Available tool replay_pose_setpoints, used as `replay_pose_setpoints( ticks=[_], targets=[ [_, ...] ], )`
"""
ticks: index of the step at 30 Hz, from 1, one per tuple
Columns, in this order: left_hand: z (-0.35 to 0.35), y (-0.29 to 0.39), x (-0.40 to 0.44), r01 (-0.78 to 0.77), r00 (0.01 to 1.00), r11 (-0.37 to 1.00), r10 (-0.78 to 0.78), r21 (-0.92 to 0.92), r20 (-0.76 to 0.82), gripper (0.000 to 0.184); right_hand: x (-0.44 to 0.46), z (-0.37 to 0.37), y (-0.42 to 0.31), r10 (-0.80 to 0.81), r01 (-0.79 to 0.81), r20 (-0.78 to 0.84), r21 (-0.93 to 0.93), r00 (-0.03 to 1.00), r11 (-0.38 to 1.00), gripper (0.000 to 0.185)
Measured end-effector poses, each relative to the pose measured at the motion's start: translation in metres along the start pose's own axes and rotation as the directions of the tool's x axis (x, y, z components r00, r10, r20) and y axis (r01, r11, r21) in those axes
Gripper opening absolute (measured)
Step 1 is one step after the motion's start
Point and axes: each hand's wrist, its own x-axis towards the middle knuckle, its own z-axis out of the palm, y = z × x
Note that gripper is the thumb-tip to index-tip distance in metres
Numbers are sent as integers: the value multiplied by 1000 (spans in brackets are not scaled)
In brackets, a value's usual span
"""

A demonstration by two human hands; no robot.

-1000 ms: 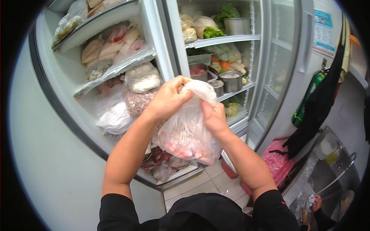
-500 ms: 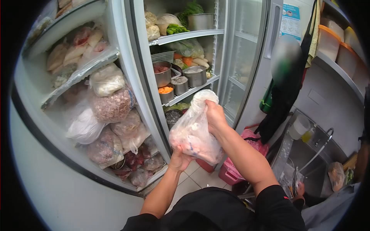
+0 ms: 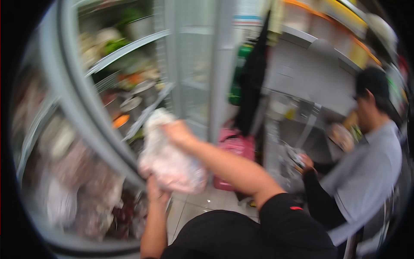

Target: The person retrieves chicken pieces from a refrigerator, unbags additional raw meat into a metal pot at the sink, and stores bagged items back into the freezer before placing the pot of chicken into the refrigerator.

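A clear plastic bag of pale pink meat (image 3: 174, 168) hangs between my hands, blurred by motion. My right hand (image 3: 179, 134) is closed round the gathered neck of the bag. From below, my left hand (image 3: 156, 190) supports the bag's lower left side, its fingers partly hidden behind the plastic. Behind the bag stands an open fridge, with metal pots (image 3: 144, 93) and vegetables on its shelves (image 3: 129, 49). Left of my left hand, several bags of frozen meat (image 3: 82, 168) fill the neighbouring freezer.
At the right, a person in a grey shirt (image 3: 366, 159) works at a metal sink (image 3: 317, 136). A pink bin (image 3: 235, 157) stands on the tiled floor (image 3: 189, 211). A black apron (image 3: 252, 77) hangs above it. Tubs (image 3: 297, 17) line a wall shelf.
My view has swung to the right, bringing more of the sink and the co-worker into sight. Both hands still hold the bag of meat.
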Motion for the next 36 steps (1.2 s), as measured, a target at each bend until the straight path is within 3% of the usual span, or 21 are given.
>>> replay_pose_setpoints(
  ticks=[1, 4, 7, 10, 11, 15, 18, 20, 22, 23, 26, 27, 30, 32, 33, 34, 36],
  targets=[
    [-33, -1, 1, 9, 1000, 994, -11, 107, 26, 50, -1, 7, 16, -225, 229, -63, 77, 972, 970, 42],
    [-25, 2, -14, -100, 994, 964, 87, 246, 63, 56, -45, -16, -13, -91, 114, -93, 280, 992, 953, 32],
    [-5, -7, -36, -102, 990, 937, 63, 335, 124, 67, -81, -36, -2, -63, 78, -63, 267, 996, 961, 24],
    [14, -23, -56, -78, 980, 919, -2, 387, 201, 76, -121, -62, 1, 25, -14, -53, 201, 998, 979, 28],
    [25, -27, -62, -29, 978, 939, -44, 343, 203, 82, -132, -69, 3, -5, 26, -82, 250, 997, 968, 27],
    [35, -44, -65, 181, 955, 878, -265, 443, 136, 78, -162, -90, 12, -47, 94, -196, 236, 980, 967, 21],
    [6, -47, -49, 129, 906, 575, -400, 808, 140, 72, -180, -93, 31, -68, 140, -275, 251, 959, 958, 17],
    [49, -42, -60, 167, 835, 563, -517, 809, 187, 71, -198, -107, 33, -133, 186, -269, 181, 954, 966, 14],
    [57, -56, -62, -29, 773, 557, -514, 830, 371, 69, -213, -122, 34, -168, 197, -269, 82, 948, 977, 12],
    [85, -47, -73, -134, 819, 366, -482, 921, 311, 58, -223, -134, 28, -138, 173, -283, 99, 949, 980, 12],
    [92, -72, -69, 30, 754, 393, -613, 919, 238, 53, -258, -159, 16, -40, 109, -340, 186, 939, 976, 13],
    [97, -79, -68, 1, 735, 351, -635, 937, 237, 48, -267, -166, 16, -6, 102, -386, 229, 922, 968, 14],
    [116, -112, -81, -110, 725, 643, -470, 758, 504, 39, -298, -178, -5, 57, 115, -517, 295, 854, 949, 19],
    [129, -117, -76, -16, 581, 661, -604, 750, 545, 70, -318, -187, -27, 172, 100, -539, 438, 824, 894, 28],
    [138, -120, -76, 42, 506, 667, -656, 744, 560, 85, -331, -192, -39, 176, 99, -571, 416, 802, 904, 27],
    [151, -123, -78, 20, 479, 676, -653, 737, 586, 91, -346, -198, -52, 176, 95, -600, 391, 781, 915, 25],
    [179, -131, -90, 8, 443, 722, -623, 692, 645, 97, -385, -207, -83, 275, -90, -575, 329, 770, 940, 26]
  ],
)
